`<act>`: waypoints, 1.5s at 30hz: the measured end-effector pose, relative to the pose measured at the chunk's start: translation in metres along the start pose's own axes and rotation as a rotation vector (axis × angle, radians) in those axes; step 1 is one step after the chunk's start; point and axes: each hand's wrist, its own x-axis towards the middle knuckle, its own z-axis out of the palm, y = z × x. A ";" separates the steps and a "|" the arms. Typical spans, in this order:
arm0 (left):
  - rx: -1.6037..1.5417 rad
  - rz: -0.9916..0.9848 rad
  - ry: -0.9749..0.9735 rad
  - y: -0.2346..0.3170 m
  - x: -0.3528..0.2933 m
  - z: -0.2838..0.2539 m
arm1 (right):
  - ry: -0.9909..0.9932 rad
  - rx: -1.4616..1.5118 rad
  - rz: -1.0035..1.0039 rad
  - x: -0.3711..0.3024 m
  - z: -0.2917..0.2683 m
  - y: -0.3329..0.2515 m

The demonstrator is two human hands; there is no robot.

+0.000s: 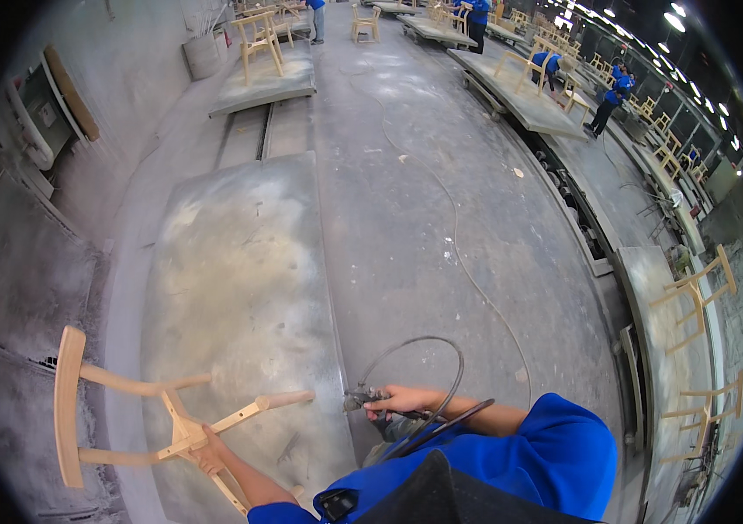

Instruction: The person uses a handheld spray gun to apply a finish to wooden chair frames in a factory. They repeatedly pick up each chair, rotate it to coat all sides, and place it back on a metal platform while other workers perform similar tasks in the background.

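Observation:
A pale wooden chair frame [181, 430] lies tipped over at the near end of a grey platform, its wide curved back rail toward the left. My left hand [210, 454] is closed around the frame where several of its bars join. In my right hand [402, 400], beyond the platform's right edge, is a spray gun [355, 400] whose nozzle end points left toward the chair. A dark hose [461, 358] loops from the gun around my right forearm. My right fingers wrap the grip, partly hidden.
The large dusty platform [240, 253] stretches ahead; another platform [288, 87] farther on bears a chair [259, 48]. A thin hose [457, 236] winds along the floor. Right of a rail track [577, 205] are more chairs [703, 419]. Several people in blue work far off.

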 end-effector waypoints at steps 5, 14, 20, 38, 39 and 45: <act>-0.433 0.748 0.062 -0.112 -0.057 0.011 | 0.029 0.112 0.112 -0.010 0.017 0.012; -0.326 1.257 -0.870 -0.255 -0.213 0.011 | 0.221 -0.031 0.103 0.010 0.069 0.022; -0.416 1.182 -1.025 -0.268 -0.183 -0.030 | 0.234 -0.039 0.088 0.011 0.149 0.033; -0.507 1.125 -1.296 -0.343 -0.101 -0.076 | 0.464 -0.019 0.048 -0.032 0.276 0.100; -0.508 1.125 -1.306 -0.346 -0.100 -0.079 | 0.476 0.001 0.035 -0.031 0.272 0.098; -0.499 1.108 -1.362 -0.358 -0.093 -0.091 | 0.654 0.245 -0.058 -0.041 0.254 0.091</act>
